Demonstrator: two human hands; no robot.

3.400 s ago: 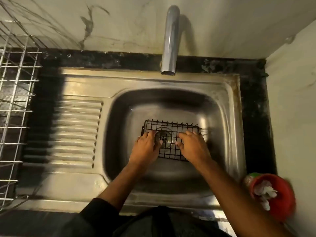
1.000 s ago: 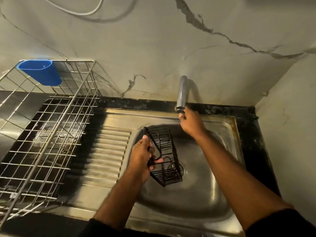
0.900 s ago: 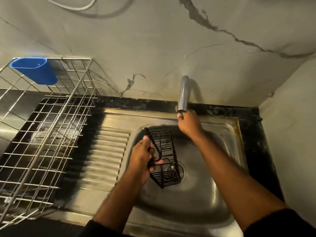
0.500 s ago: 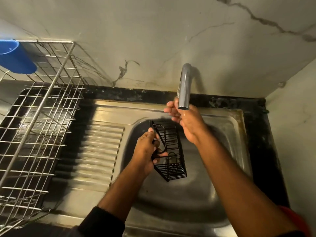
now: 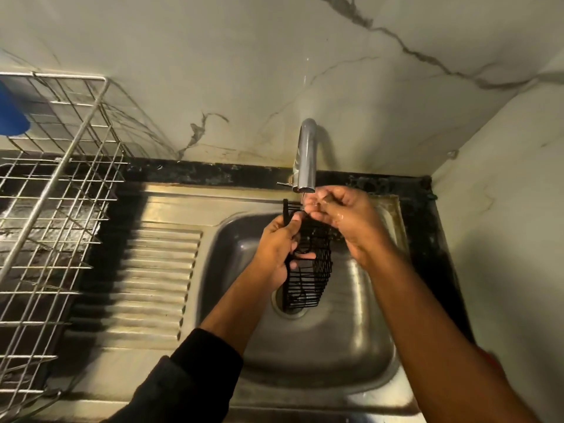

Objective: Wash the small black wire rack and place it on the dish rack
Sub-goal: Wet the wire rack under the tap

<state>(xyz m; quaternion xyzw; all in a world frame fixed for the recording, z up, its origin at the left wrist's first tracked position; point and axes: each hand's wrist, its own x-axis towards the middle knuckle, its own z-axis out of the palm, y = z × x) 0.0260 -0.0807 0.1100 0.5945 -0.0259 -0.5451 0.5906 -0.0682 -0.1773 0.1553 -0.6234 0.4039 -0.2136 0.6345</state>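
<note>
Left hand (image 5: 279, 250) grips black wire rack (image 5: 308, 270) under faucet (image 5: 306, 160)

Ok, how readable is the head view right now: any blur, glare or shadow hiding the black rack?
Head view: dim, warm light; wide-angle bending curves the dish rack wires at the left. The black wire rack is soft and smeared, its upper part hidden by the right hand; the left hand grips its edge. Glare streaks the sink basin; deep shadow covers the drainboard's left side.

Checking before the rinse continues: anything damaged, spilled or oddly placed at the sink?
Nothing stands out. The left hand grips the black wire rack over the sink; the wet right hand is under the tap.
</note>
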